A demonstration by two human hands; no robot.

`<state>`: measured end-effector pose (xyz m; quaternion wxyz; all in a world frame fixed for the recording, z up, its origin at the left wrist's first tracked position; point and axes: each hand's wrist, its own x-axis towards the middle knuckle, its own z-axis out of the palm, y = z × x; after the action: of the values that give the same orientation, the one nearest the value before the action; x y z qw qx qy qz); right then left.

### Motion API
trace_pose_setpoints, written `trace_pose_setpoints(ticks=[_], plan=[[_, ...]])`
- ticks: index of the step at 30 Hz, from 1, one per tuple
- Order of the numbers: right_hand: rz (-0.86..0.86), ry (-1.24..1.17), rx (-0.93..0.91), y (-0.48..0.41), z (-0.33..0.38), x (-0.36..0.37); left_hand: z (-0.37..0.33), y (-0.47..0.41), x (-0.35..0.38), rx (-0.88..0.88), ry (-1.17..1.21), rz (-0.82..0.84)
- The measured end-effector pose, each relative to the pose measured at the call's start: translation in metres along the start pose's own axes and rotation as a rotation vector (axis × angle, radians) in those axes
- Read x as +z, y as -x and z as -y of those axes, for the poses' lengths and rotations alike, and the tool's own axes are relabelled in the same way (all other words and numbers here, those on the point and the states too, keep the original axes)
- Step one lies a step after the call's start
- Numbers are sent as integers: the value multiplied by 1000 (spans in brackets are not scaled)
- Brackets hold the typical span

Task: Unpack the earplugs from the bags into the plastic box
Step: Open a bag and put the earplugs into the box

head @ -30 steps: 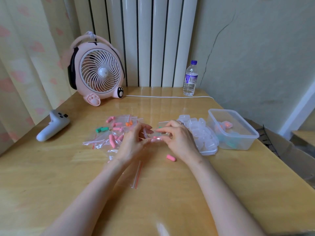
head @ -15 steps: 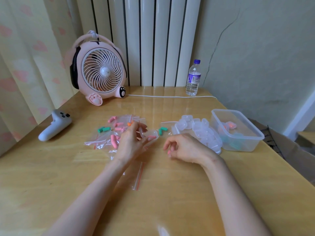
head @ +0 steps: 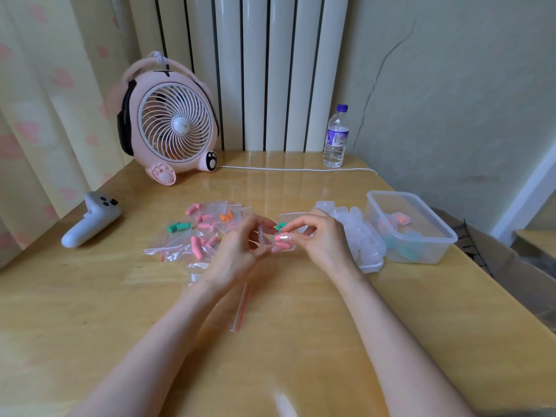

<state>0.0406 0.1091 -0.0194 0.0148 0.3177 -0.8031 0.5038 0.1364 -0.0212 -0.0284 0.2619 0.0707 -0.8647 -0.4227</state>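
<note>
My left hand (head: 237, 251) grips a small clear case (head: 264, 236) that stands open above the table's middle. My right hand (head: 323, 240) pinches a pink earplug (head: 282, 237) at the mouth of that case, where another pink earplug lies. Several zip bags (head: 195, 233) holding pink, green and orange earplugs lie just left of my hands. The clear plastic box (head: 416, 198) stands at the right with a few earplug cases inside.
A heap of small clear cases (head: 365, 236) lies between my right hand and the box. An empty zip bag (head: 240, 308) lies near my left wrist. A white controller (head: 90, 219), a pink fan (head: 171, 124), its cable and a water bottle (head: 335, 136) stand farther back.
My right hand dropped to the table, picked up the loose pink earplug and brought it back to the case in my left hand.
</note>
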Motion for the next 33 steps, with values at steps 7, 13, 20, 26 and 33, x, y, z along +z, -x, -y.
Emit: trace_pose_setpoints(ticks=[7,13,20,26,33], plan=[[144,-356,157,1,6,-1,5,-1,2,-11,56,-106],[240,-451,184,7,8,6,8,2,4,191,-301,-77],[114,-482,180,4,10,-2,3,4,3,135,-220,-135],[27,-338,187,-4,7,-24,-2,4,10,182,-96,-70],[-548,377,111,-19,-4,-82,-4,3,16,221,-93,11]])
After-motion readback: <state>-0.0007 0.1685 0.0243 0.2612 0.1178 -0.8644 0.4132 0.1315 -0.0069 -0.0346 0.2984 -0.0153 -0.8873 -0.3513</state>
